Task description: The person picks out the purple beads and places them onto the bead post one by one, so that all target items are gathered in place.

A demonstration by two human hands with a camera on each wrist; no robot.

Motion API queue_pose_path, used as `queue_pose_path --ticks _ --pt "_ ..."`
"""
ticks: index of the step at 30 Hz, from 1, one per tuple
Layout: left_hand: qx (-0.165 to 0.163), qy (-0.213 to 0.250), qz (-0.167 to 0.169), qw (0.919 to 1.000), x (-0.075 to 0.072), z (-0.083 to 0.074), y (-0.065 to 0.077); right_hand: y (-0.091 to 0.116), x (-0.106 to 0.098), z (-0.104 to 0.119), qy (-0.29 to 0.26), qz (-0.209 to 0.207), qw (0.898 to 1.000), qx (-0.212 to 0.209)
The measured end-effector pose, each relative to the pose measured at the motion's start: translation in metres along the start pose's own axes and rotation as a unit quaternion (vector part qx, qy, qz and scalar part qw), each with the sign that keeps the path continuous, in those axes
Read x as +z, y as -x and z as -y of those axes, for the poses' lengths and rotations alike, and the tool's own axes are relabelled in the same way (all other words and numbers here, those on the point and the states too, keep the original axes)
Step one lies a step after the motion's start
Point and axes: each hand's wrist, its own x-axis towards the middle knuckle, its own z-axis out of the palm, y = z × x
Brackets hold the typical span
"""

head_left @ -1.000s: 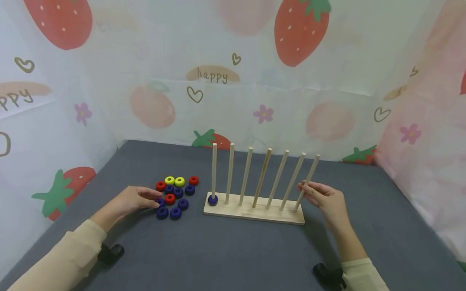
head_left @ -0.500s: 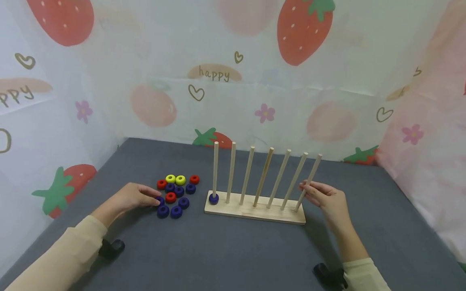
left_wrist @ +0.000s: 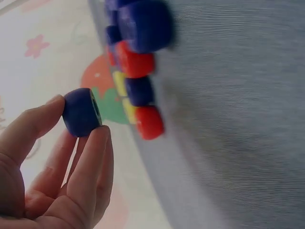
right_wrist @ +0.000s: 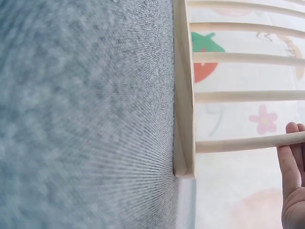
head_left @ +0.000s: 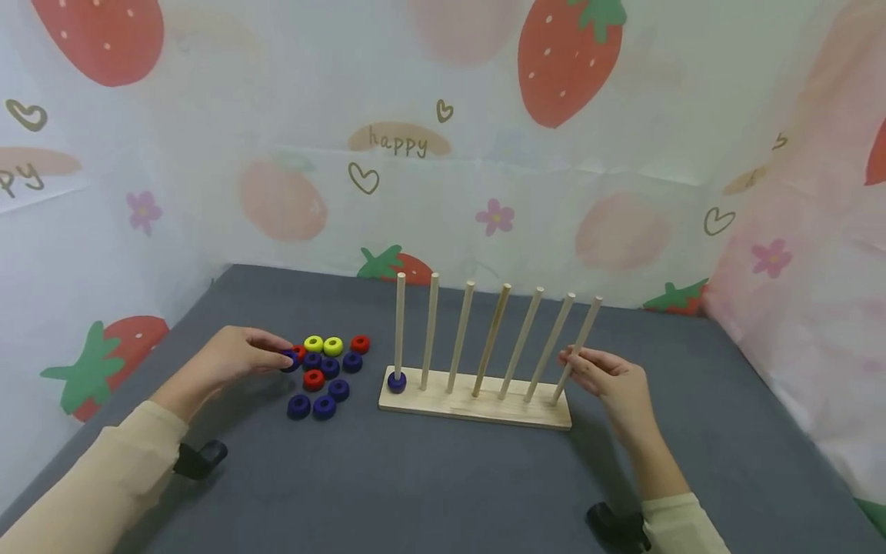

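Blue bead (left_wrist: 78, 113) pinched between left hand (head_left: 224, 360) thumb and fingers, lifted; loose beads (head_left: 314, 379) just beside that hand. Right hand (head_left: 616, 385) pinches nearest peg (head_left: 586, 329) of pegboard (head_left: 415, 396).

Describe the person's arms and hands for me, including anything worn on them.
The left hand and right hand are bare, without gloves. The left sleeve and right sleeve are long, plain and pale beige. By each cuff sits a small black attachment, one left, one right. No cables or lettering show.
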Motion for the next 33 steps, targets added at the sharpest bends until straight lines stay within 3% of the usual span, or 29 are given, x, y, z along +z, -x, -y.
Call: queue_pose_path --ticks 17,20,25,27,33 --pt "0.043 0.023 -0.03 0.9983 -0.005 -0.031 0.011 -0.001 0.001 -0.003 -0.02 -0.006 1.0 -0.004" --pt "0.05 0.008 -0.042 0.9978 -0.005 -0.036 0.013 -0.007 -0.004 -0.015 -0.049 0.012 0.998 -0.031" --pt "0.057 0.002 -0.041 0.9975 -0.002 -0.042 0.013 -0.007 -0.006 -0.018 -0.041 0.014 0.998 -0.034" --pt "0.057 0.005 -0.039 0.9976 -0.001 -0.043 0.012 -0.001 0.0 -0.007 -0.01 -0.002 1.0 -0.013" --pt "0.07 0.015 -0.043 0.9965 -0.002 -0.047 0.013 0.0 0.002 -0.002 -0.012 0.0 1.0 -0.011"
